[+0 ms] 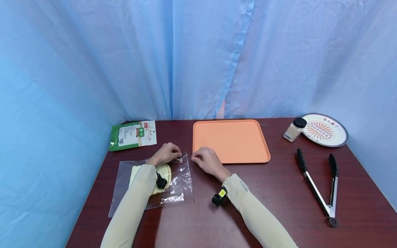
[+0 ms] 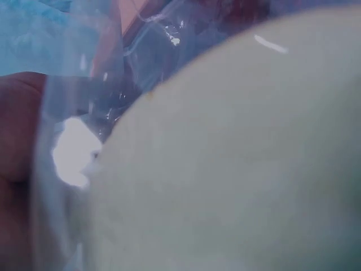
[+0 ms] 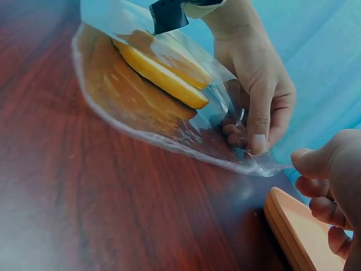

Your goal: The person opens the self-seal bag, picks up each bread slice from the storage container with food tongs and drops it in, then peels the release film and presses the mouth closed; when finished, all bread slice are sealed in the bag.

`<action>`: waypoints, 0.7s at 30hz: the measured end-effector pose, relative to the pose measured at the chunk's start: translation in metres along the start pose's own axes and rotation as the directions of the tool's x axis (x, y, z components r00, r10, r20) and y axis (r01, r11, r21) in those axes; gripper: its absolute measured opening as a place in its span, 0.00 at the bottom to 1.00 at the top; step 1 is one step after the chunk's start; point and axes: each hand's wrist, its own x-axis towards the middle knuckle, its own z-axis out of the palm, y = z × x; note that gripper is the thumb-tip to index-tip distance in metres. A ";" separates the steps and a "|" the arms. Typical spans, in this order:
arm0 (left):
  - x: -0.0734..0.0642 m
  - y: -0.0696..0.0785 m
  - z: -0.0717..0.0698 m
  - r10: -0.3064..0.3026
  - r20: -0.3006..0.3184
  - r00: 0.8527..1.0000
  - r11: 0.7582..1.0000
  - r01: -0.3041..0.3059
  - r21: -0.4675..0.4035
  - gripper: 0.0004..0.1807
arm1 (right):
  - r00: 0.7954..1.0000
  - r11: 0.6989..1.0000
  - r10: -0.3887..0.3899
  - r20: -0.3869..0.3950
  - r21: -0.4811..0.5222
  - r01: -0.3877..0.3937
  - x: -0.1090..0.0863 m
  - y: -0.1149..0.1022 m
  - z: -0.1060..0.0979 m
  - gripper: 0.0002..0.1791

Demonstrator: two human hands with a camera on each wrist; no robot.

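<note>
A clear plastic bag (image 1: pixel 178 186) lies on the left of the table with pale bread slices (image 1: pixel 168 172) inside. Their golden crusts (image 3: pixel 163 76) show through the film in the right wrist view. My left hand (image 1: pixel 165 154) reaches over the bag and pinches its open edge near the far corner, thumb on top. At that corner's tip, my right hand (image 1: pixel 208 160) holds the film between thumb and forefinger, the other fingers curled. The left wrist view is mostly filled by a blurred bread slice (image 2: pixel 225 152) behind shiny film.
Just beyond my right hand lies an orange tray (image 1: pixel 231 141). A green and white packet (image 1: pixel 133 135) sits at the back left. Over on the right are a black-lidded jar (image 1: pixel 294 130), a patterned plate (image 1: pixel 325 131) and spread tongs (image 1: pixel 319 193). Blue curtains (image 1: pixel 198 58) enclose the table.
</note>
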 end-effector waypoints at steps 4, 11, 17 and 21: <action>0.000 0.000 0.001 0.004 0.002 1.000 1.000 -0.004 0.000 0.08 | 1.000 1.000 -0.019 -0.022 -0.008 0.019 -0.008 0.001 -0.002 0.04; -0.001 -0.002 0.000 0.003 0.007 1.000 1.000 -0.003 -0.005 0.08 | 0.999 0.999 -0.032 -0.035 -0.020 0.032 -0.022 0.004 -0.007 0.03; 0.000 -0.002 0.000 -0.013 0.020 1.000 1.000 0.014 -0.027 0.09 | 0.999 0.999 -0.027 -0.044 -0.019 0.026 -0.036 0.010 -0.011 0.03; 0.000 -0.002 0.001 -0.028 0.017 0.999 0.999 0.028 -0.028 0.08 | 0.997 0.999 -0.037 -0.068 -0.005 0.037 -0.045 0.012 -0.014 0.03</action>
